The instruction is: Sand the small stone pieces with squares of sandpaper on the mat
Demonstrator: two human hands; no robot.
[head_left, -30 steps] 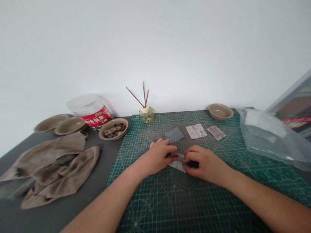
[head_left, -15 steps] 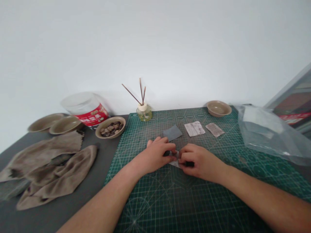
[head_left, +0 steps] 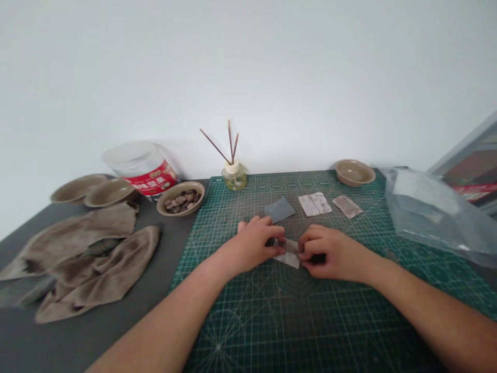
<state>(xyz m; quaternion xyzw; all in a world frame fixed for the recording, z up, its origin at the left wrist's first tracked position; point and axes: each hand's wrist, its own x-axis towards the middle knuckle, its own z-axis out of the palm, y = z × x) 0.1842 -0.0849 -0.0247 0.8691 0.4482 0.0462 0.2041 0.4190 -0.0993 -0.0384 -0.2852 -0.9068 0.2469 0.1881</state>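
My left hand (head_left: 254, 243) presses its fingertips on the left end of a small pale sandpaper piece (head_left: 289, 255) that lies on the green cutting mat (head_left: 295, 321). My right hand (head_left: 328, 253) is curled, pinching a small dark object (head_left: 319, 257) against the right part of that piece. Just beyond the hands lie a grey sandpaper square (head_left: 278, 210) and two worn pale pieces (head_left: 315, 203) (head_left: 348, 206).
A reed diffuser (head_left: 234, 175) stands at the mat's far edge. A bowl of pebbles (head_left: 180, 198), two empty dishes (head_left: 95, 189), a plastic tub (head_left: 142, 168) and brown rags (head_left: 83, 254) lie left. Another dish (head_left: 354, 171) and a clear plastic bag (head_left: 435, 215) are right.
My right hand slid right along the pale piece, away from the left hand, after drawing close to it. The camera view shifted slightly.
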